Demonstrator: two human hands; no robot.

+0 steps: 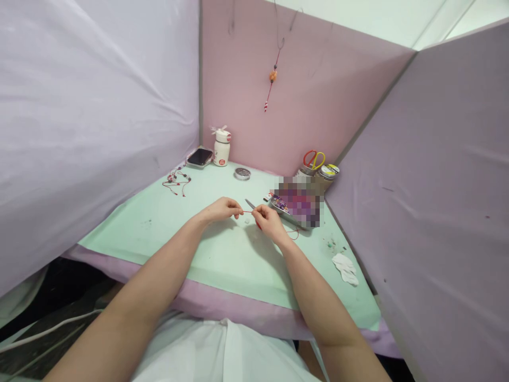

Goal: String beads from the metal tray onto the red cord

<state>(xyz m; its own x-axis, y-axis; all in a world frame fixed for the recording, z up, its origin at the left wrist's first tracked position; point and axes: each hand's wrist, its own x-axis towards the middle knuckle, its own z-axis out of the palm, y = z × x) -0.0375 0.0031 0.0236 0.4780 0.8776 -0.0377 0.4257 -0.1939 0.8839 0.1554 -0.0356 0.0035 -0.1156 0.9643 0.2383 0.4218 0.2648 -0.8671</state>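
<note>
My left hand (221, 209) and my right hand (269, 220) meet over the middle of the pale green table (167, 233). Both pinch a thin red cord (247, 211) stretched between their fingertips. The cord trails from under my right hand toward the right (295, 233). A slim grey tool (250, 204) lies on the table just behind my fingers. Whether a bead sits on the cord is too small to tell.
A tray of beads (296, 207) stands right of my right hand. Behind it are scissors with red and yellow handles (314, 158) and cord spools (330, 171). Finished red cords (177, 181), a phone (199, 156), a white bottle (221, 148) and a small round tin (242, 173) sit at the back left. White tissue (345, 268) lies at the right.
</note>
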